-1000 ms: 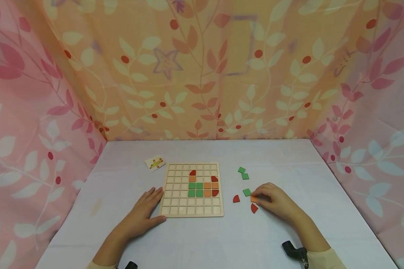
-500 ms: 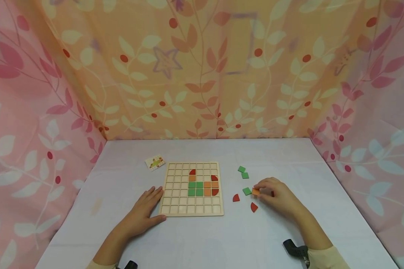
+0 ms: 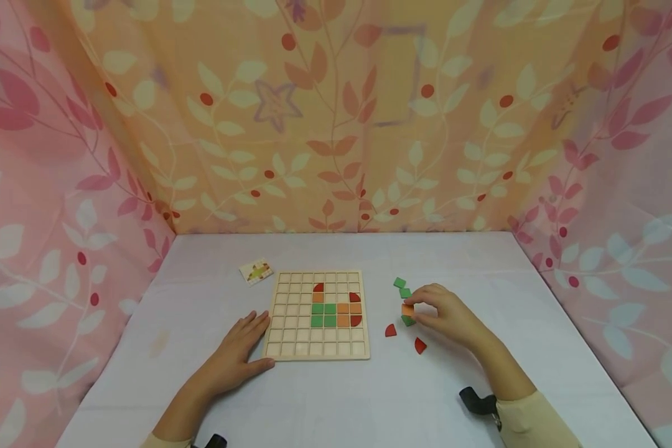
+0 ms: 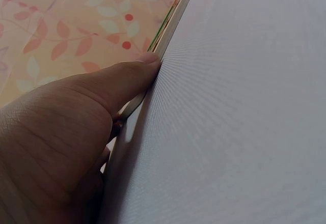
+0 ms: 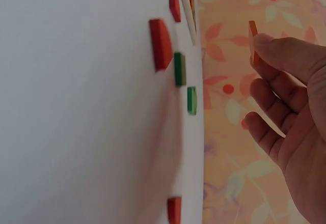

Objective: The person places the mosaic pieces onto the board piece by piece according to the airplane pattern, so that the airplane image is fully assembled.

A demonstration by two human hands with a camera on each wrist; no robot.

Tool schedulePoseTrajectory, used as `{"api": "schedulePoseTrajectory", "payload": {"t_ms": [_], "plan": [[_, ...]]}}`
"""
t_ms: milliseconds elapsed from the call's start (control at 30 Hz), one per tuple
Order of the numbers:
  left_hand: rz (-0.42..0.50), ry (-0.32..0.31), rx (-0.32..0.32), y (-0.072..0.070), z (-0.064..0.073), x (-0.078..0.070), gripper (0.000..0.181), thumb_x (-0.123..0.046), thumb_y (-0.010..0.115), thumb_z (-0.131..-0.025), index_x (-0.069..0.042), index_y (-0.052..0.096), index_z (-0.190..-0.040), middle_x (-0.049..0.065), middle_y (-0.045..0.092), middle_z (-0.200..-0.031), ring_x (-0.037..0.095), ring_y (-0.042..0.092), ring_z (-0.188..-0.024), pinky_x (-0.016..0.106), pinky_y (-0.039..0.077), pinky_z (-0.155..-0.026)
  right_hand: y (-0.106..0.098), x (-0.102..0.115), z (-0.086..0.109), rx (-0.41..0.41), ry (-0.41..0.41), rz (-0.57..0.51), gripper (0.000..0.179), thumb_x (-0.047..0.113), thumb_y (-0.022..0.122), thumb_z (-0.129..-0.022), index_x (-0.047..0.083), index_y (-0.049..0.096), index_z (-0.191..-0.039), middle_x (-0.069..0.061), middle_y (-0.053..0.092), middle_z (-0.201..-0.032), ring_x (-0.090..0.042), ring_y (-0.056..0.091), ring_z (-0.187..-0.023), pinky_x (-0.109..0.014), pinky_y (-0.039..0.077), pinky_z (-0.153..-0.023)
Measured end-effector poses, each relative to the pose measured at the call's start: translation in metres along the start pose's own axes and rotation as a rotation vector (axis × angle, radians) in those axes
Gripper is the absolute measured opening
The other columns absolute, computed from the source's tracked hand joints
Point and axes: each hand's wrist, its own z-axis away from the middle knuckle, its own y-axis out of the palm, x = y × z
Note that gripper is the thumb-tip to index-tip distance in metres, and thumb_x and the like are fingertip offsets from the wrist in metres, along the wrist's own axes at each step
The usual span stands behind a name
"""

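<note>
My right hand (image 3: 445, 311) pinches an orange square tile (image 3: 407, 310) between thumb and forefinger. In the right wrist view the tile (image 5: 253, 40) is off the table. Loose green square tiles (image 3: 400, 282) and red quarter-round tiles (image 3: 420, 345) lie around and under that hand. One green tile (image 3: 407, 321) is partly covered by the held piece. My left hand (image 3: 232, 358) rests at the left edge of the wooden grid board (image 3: 291, 351), fingers extended, thumb (image 4: 127, 76) touching its front corner. Green, orange and red tiles sit in the board's right-hand cells.
A small pattern card (image 3: 256, 271) lies behind the board's left corner. Another red tile (image 5: 174, 210) shows low in the right wrist view. White cloth (image 3: 325, 404) covers the table, with patterned curtains (image 3: 336, 155) on three sides.
My right hand has lifted the orange tile from among the loose pieces and moved it back and left, over a green tile. The left hand stays at the board.
</note>
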Motion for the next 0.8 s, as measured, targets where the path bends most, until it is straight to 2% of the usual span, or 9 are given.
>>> {"api": "schedulePoseTrajectory", "payload": {"t_ms": [167, 400, 633, 800], "plan": [[0.020, 0.006, 0.009, -0.001, 0.000, 0.000, 0.094, -0.054, 0.075, -0.088, -0.009, 0.035, -0.160, 0.006, 0.031, -0.168, 0.035, 0.018, -0.157, 0.054, 0.012, -0.127, 0.005, 0.015, -0.018, 0.002, -0.061, 0.008, 0.032, 0.014, 0.083, -0.087, 0.026, 0.075, -0.116, 0.016, 0.069, -0.114, -0.012, 0.059, -0.115, -0.044, 0.056, -0.099], [0.006, 0.030, -0.016, 0.002, 0.001, 0.001, 0.093, -0.054, 0.074, -0.089, -0.008, 0.036, -0.159, 0.007, 0.033, -0.167, 0.038, 0.021, -0.156, 0.037, 0.004, -0.129, 0.013, 0.041, -0.043, 0.018, -0.111, -0.010, 0.032, 0.015, 0.083, -0.088, 0.025, 0.075, -0.117, 0.016, 0.068, -0.114, -0.009, 0.058, -0.113, -0.040, 0.055, -0.098], [0.001, -0.014, 0.023, -0.001, -0.001, 0.001, 0.095, -0.056, 0.074, -0.088, -0.010, 0.034, -0.161, 0.004, 0.029, -0.168, 0.033, 0.016, -0.158, 0.055, 0.012, -0.127, 0.031, 0.062, -0.065, 0.032, -0.158, -0.010, 0.031, 0.017, 0.082, -0.089, 0.025, 0.075, -0.118, 0.016, 0.068, -0.115, -0.009, 0.057, -0.117, -0.040, 0.053, -0.103], [0.001, -0.016, 0.036, -0.001, 0.000, 0.002, 0.096, -0.056, 0.074, -0.088, -0.010, 0.032, -0.161, 0.003, 0.028, -0.169, 0.033, 0.015, -0.158, 0.055, 0.011, -0.127, 0.045, 0.074, -0.074, 0.036, -0.180, -0.029, 0.029, 0.016, 0.080, -0.090, 0.023, 0.075, -0.118, 0.015, 0.069, -0.116, -0.011, 0.057, -0.117, -0.041, 0.053, -0.103]]}}
